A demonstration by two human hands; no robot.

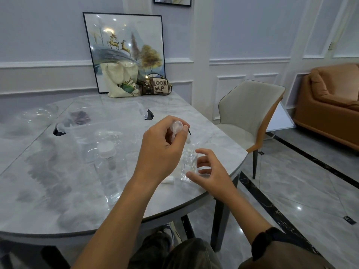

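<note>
A small clear bottle [188, 165] stands upright and uncapped near the table's right edge. My left hand [162, 150] is raised above it and pinches a clear plastic dropper [176, 127], bulb up, with its tip pointing down just over the bottle's mouth. My right hand [210, 171] hovers at the bottle's right side, fingers loosely curved around it; whether they touch the glass is unclear. A small white cap-like piece [168, 179] lies on the table left of the bottle.
A larger clear bottle with a white cap [107, 164] stands left of my left forearm. A clear storage box with black latches [101, 123] sits behind. Bags [136, 83] and a framed picture [126, 49] stand at the far edge of the marble table [48, 181]. A chair [250, 111] is at right.
</note>
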